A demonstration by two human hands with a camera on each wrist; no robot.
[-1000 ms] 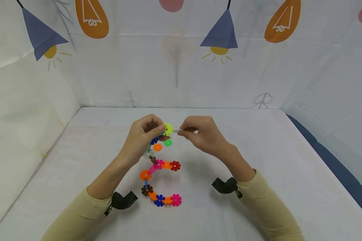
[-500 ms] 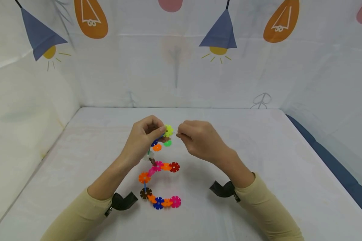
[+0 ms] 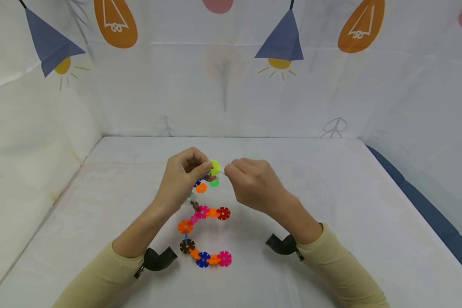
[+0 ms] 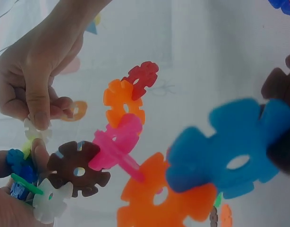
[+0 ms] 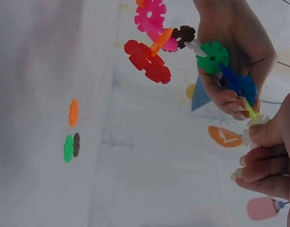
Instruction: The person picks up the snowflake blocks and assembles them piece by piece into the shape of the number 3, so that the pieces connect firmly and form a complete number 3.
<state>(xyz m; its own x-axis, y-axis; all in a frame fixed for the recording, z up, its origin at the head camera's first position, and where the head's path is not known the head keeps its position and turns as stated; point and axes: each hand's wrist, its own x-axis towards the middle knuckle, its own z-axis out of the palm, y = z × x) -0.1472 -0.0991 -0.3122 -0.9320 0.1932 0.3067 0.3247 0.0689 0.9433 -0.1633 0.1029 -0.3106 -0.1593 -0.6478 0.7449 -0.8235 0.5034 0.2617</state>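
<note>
A chain of colourful notched snowflake discs hangs from my left hand (image 3: 181, 179), which pinches it near its upper end, by a yellow disc (image 3: 214, 167) and a blue disc (image 5: 249, 89). The right hand (image 3: 254, 184) pinches a white disc (image 4: 37, 131) between thumb and fingers, right at the yellow one's edge; its fingers hide most of it in the head view. Below, the chain runs through a brown disc (image 4: 79, 169) and a large orange disc (image 3: 185, 226), with one branch ending in a red disc (image 3: 223, 213) and another in a pink disc (image 3: 225, 258).
Several loose discs lie on the white table (image 3: 331, 192) behind the chain, among them an orange disc (image 5: 73, 112), a green disc (image 5: 68, 148) and a dark brown disc (image 5: 77, 144). A white printed cloth wall (image 3: 158, 85) stands at the table's far edge.
My right hand has lowered slightly and turned its knuckles up, coming closer to the yellow disc; the white disc it holds is now mostly covered. The left hand has stayed nearly still.
</note>
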